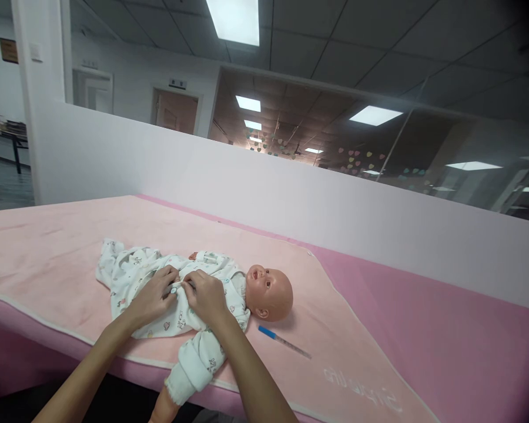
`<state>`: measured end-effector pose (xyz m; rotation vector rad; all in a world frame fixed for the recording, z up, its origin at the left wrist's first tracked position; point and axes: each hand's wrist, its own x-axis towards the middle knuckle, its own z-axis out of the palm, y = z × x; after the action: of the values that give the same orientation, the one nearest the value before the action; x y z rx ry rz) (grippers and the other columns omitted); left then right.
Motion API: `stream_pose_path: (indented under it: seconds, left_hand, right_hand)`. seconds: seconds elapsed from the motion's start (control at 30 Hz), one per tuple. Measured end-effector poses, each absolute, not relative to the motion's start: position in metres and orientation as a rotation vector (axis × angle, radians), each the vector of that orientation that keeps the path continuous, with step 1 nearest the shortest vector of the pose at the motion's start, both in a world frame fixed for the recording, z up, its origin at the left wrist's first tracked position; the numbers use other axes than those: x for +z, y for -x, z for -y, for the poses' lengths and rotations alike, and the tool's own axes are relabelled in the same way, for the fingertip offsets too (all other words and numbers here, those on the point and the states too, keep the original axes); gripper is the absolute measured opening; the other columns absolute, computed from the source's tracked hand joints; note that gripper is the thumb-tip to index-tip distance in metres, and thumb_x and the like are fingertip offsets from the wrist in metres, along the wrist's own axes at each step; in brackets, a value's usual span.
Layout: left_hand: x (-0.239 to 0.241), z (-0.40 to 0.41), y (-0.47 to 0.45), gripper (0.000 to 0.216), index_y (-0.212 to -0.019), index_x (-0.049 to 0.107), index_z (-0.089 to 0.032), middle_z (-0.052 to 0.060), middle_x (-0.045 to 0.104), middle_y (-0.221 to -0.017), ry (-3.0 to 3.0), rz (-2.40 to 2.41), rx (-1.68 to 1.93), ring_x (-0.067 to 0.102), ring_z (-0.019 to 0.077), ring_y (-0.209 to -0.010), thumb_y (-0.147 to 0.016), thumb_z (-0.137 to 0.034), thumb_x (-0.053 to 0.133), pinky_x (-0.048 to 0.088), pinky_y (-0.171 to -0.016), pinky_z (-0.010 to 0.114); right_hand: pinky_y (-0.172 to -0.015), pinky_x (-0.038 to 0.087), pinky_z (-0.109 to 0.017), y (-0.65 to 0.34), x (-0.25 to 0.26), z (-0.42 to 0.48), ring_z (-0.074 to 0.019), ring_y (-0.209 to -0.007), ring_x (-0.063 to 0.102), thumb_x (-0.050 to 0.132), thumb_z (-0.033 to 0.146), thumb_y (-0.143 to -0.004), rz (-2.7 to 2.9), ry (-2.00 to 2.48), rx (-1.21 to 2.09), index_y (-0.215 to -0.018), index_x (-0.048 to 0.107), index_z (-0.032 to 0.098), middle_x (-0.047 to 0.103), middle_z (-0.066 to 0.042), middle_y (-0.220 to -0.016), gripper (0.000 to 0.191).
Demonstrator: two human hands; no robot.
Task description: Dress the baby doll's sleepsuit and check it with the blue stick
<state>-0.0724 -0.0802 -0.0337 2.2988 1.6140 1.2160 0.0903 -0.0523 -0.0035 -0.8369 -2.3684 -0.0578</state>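
A baby doll (267, 291) lies on its back on a pale pink blanket (62, 241), head to the right. It wears a white printed romper (134, 270). My left hand (152, 296) and my right hand (205, 296) meet over the doll's chest, both pinching the romper's front at a small snap button (173, 289). The doll's near sleeve (196, 361) hangs over the front edge of the table.
A thin thermometer with a blue end (284, 342) lies on the blanket just right of the doll's head. The darker pink tabletop (423, 329) extends to the right. A white partition wall (268, 188) runs behind the table.
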Motion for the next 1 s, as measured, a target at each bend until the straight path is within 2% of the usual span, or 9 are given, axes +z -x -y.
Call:
stream_pose_path:
  seconds: [0.17,0.27,0.4,0.53,0.63,0.73,1.0]
  left_hand:
    - [-0.032,0.083,0.067,0.011,-0.075,0.042,-0.022,0.001,0.047,-0.079,-2.278,-1.65,1.258,0.046,0.0198,-0.076,-0.067,-0.014,0.04,0.04,-0.069,0.033]
    - [-0.031,0.083,0.067,0.009,-0.072,0.036,-0.022,-0.001,0.044,-0.075,-2.225,-1.665,1.27,0.044,0.0178,-0.07,-0.067,-0.016,0.041,0.038,-0.065,0.031]
    - [-0.03,0.083,0.071,0.017,-0.071,0.031,-0.022,-0.003,0.044,-0.073,-2.138,-1.623,1.302,0.044,0.0159,-0.068,-0.067,-0.024,0.048,0.039,-0.064,0.028]
    - [-0.026,0.087,0.074,0.014,-0.075,0.039,-0.021,-0.002,0.049,-0.077,-2.094,-1.509,1.32,0.049,0.0162,-0.074,-0.068,-0.024,0.051,0.04,-0.066,0.027]
    - [-0.024,0.09,0.075,0.006,-0.077,0.048,-0.02,0.001,0.053,-0.084,-2.056,-1.405,1.323,0.052,0.0171,-0.079,-0.075,-0.026,0.047,0.042,-0.069,0.026]
    - [-0.024,0.09,0.075,0.01,-0.078,0.053,-0.02,0.003,0.055,-0.09,-2.042,-1.407,1.355,0.054,0.0183,-0.083,-0.077,-0.025,0.044,0.043,-0.07,0.027]
    - [-0.032,0.087,0.065,0.007,-0.075,0.051,-0.022,0.003,0.057,-0.094,-2.186,-1.769,1.301,0.056,0.0216,-0.084,-0.069,-0.021,0.047,0.044,-0.077,0.034]
  right_hand:
    - [-0.062,0.038,-0.021,-0.09,-0.004,0.052,-0.0109,-0.076,0.059,0.046,0.028,-0.087,2.377,0.839,-0.064,-0.088,0.055,0.022,0.063,0.001,-0.089,0.011]
    - [-0.061,0.038,-0.021,-0.089,-0.005,0.051,-0.0113,-0.076,0.058,0.047,0.027,-0.087,2.368,0.855,-0.081,-0.088,0.055,0.022,0.063,0.001,-0.089,0.01]
    - [-0.061,0.038,-0.021,-0.089,-0.005,0.051,-0.0121,-0.074,0.059,0.047,0.026,-0.086,2.349,0.871,-0.092,-0.088,0.056,0.021,0.064,0.001,-0.087,0.01]
    - [-0.06,0.037,-0.021,-0.09,-0.006,0.051,-0.0122,-0.074,0.059,0.047,0.025,-0.085,2.346,0.871,-0.095,-0.087,0.056,0.021,0.065,0.001,-0.087,0.01]
    - [-0.061,0.038,-0.021,-0.09,-0.006,0.05,-0.0119,-0.074,0.059,0.047,0.026,-0.086,2.35,0.865,-0.094,-0.088,0.056,0.021,0.065,0.0,-0.087,0.011]
    - [-0.061,0.038,-0.021,-0.09,-0.006,0.05,-0.0117,-0.074,0.059,0.047,0.027,-0.087,2.357,0.862,-0.096,-0.088,0.056,0.021,0.064,0.0,-0.087,0.011]
    - [-0.058,0.037,-0.022,-0.089,-0.007,0.051,-0.0121,-0.073,0.059,0.045,0.025,-0.086,2.361,0.907,-0.136,-0.086,0.056,0.022,0.063,0.0,-0.084,0.012]
